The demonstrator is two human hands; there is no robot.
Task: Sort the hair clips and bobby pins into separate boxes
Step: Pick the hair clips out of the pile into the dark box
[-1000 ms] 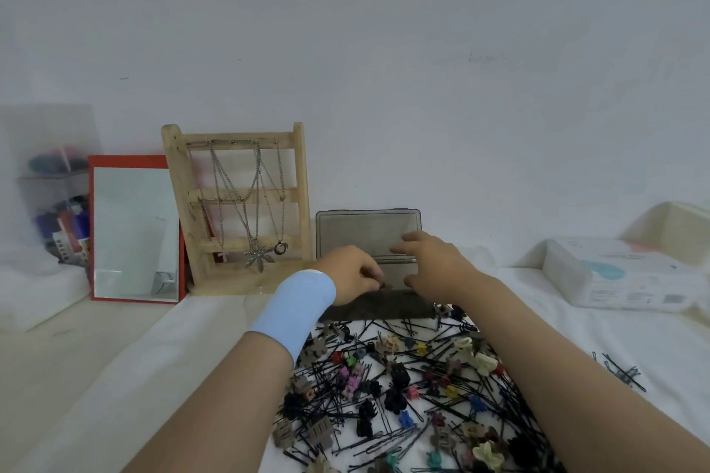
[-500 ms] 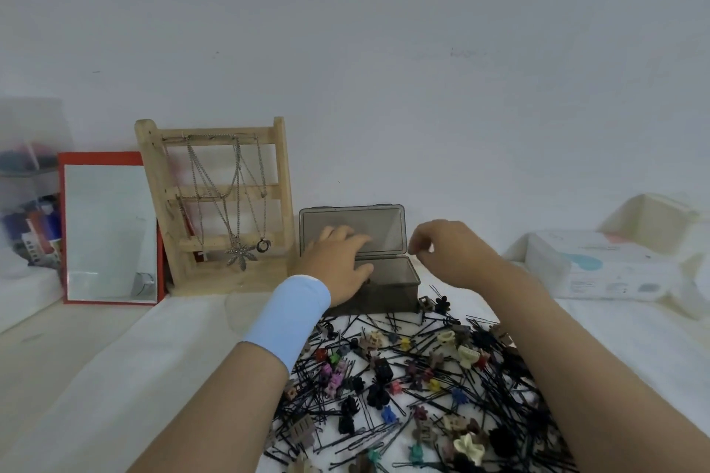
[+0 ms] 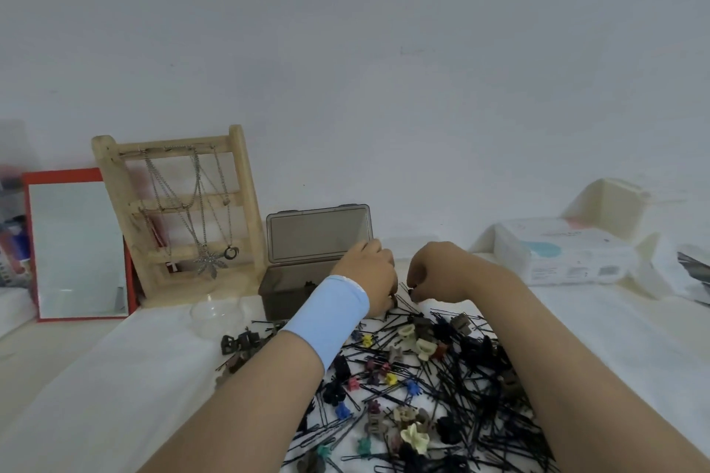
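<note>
We see hair clips (image 3: 415, 436) and bobby pins (image 3: 466, 388) mixed in one pile on the bench (image 3: 115, 376). The open grey box (image 3: 280, 296) behind looks nearly empty. Right hand (image 3: 438, 273) pinches, probably, a dark clip (image 3: 411, 292). Left hand (image 3: 369, 280) is curled at the pile's edge; we cannot tell what it holds. Sorting barely begun.

Setting: home, dressing corner. Evidence: red-framed mirror (image 3: 77, 246), wooden stand (image 3: 173, 142) hung with necklaces (image 3: 210, 262), wipes pack (image 3: 564, 250), loose hair clips (image 3: 415, 438) and bobby pins (image 3: 472, 388), all on a white-covered surface (image 3: 115, 376) against a plain white wall (image 3: 384, 50)
</note>
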